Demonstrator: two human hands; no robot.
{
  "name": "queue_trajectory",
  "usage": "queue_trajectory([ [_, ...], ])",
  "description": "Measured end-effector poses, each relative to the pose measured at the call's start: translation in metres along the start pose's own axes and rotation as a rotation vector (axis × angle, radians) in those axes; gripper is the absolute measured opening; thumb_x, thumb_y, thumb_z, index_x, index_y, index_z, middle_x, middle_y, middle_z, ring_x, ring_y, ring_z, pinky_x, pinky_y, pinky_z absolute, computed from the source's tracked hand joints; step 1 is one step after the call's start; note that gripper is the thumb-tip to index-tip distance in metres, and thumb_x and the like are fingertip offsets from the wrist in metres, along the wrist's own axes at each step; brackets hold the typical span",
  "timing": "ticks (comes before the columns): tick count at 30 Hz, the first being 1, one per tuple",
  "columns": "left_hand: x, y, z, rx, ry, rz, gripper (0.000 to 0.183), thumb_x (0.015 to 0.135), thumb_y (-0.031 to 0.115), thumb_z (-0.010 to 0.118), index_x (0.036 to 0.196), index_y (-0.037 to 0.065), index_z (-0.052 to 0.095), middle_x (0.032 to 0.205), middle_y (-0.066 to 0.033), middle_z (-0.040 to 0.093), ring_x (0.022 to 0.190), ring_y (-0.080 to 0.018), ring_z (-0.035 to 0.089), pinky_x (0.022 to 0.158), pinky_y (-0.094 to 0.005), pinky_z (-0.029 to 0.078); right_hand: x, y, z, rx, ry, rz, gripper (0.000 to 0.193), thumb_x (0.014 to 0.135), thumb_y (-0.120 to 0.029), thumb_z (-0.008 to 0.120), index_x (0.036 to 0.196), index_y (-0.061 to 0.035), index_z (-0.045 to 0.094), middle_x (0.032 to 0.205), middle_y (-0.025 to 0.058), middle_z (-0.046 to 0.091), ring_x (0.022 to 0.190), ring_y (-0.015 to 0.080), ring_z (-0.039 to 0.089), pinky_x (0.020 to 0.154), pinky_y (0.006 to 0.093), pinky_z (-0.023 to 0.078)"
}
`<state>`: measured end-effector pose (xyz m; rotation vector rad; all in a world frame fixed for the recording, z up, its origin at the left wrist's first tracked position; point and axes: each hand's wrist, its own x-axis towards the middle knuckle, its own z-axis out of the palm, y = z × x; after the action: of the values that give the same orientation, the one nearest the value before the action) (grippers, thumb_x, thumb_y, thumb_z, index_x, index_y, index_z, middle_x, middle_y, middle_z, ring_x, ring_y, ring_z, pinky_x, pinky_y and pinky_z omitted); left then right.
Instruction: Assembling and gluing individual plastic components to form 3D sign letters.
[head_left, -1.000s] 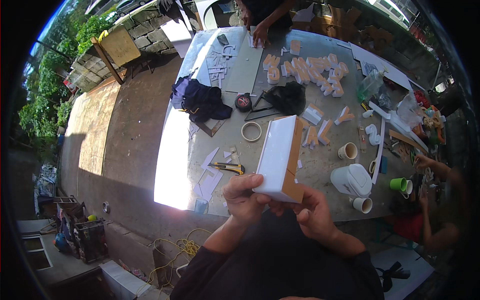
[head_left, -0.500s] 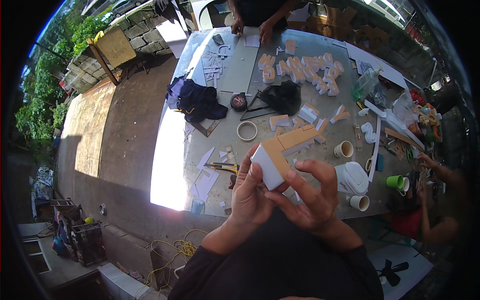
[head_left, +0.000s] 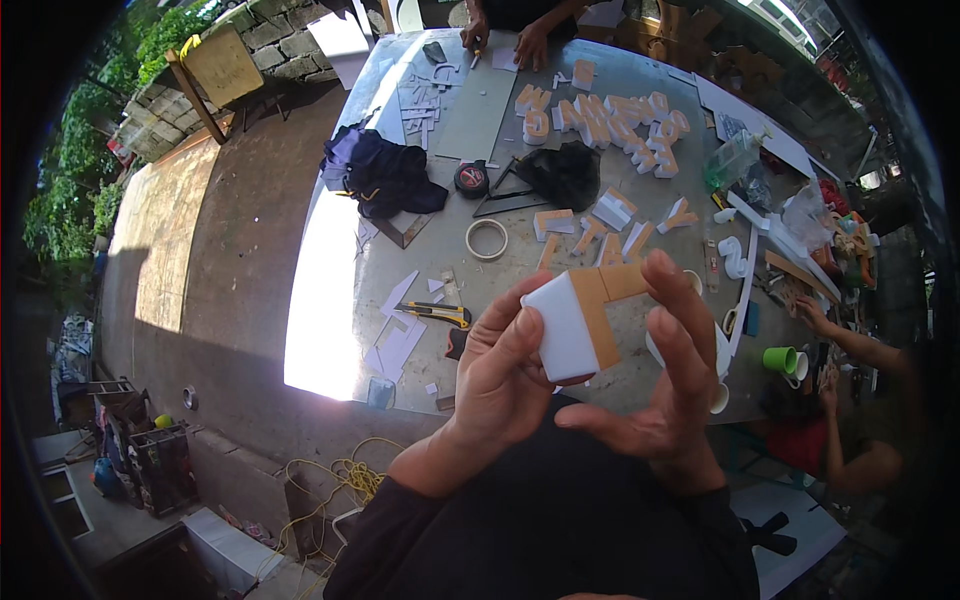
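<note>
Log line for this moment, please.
left hand: holding white-and-tan piece | right hand: open beside it, contact unclear | table: utility knife, tape roll

1. Open lane: running between tape roll [head_left: 488, 256] and loose tan-faced block letters [head_left: 553, 223].
2. Tape measure [head_left: 472, 180], black bundle [head_left: 565, 175]: closing its far end.
3. Utility knife [head_left: 438, 314]: lying left of left hand [head_left: 500, 375], obstructing.

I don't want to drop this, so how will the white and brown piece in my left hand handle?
The white and brown piece is probably stiff, since its edges look straight. It may be fairly light, as the left hand grips it by one end. Its flat sides make rolling unlikely.
</note>
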<state>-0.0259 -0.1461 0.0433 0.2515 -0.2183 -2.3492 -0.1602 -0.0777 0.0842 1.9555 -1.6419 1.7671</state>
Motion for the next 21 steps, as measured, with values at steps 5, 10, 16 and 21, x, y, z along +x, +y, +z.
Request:
queue_trajectory([
  [5,-0.002,0.004,-0.001,0.241,-0.089,-0.151,0.042,0.093,0.008,0.066,0.132,-0.002,0.053,0.109,-0.0173,0.069,0.098,-0.0202,0.069,0.080,-0.0319,0.059,0.019,0.006,-0.020,0.060,-0.339,0.044,0.083,0.065,-0.023,0.087,0.137,-0.0051,0.048,0.138,0.0211,0.052,0.128,0.0382,0.051,0.103,0.0479,0.043],
  [10,-0.005,0.003,-0.001,0.297,-0.138,-0.148,0.044,0.091,0.002,0.067,0.132,-0.003,0.053,0.109,-0.0177,0.069,0.097,-0.0176,0.068,0.081,-0.0303,0.057,0.027,-0.002,-0.030,0.016,-0.552,0.087,0.064,0.069,-0.018,0.083,0.126,-0.0053,0.059,0.122,0.0118,0.064,0.121,0.0310,0.059,0.102,0.0476,0.045],
  [16,-0.004,0.005,-0.005,0.365,-0.140,-0.211,0.060,0.090,-0.001,0.066,0.142,-0.001,0.037,0.102,-0.0136,0.070,0.093,-0.0146,0.068,0.078,-0.0265,0.055,0.024,-0.001,-0.023,-0.012,-0.573,0.078,0.055,0.072,-0.017,0.082,0.122,-0.0056,0.062,0.115,0.0095,0.068,0.119,0.0275,0.061,0.102,0.0476,0.045],
  [21,-0.006,0.004,-0.011,0.291,-0.121,-0.215,0.046,0.088,-0.003,0.068,0.116,0.009,0.033,0.095,-0.0126,0.070,0.085,-0.0123,0.068,0.067,-0.0223,0.053,0.024,-0.008,-0.019,0.017,-0.519,0.166,0.054,0.076,-0.014,0.080,0.125,-0.0045,0.059,0.117,0.0111,0.068,0.116,0.0278,0.063,0.103,0.0476,0.044],
])
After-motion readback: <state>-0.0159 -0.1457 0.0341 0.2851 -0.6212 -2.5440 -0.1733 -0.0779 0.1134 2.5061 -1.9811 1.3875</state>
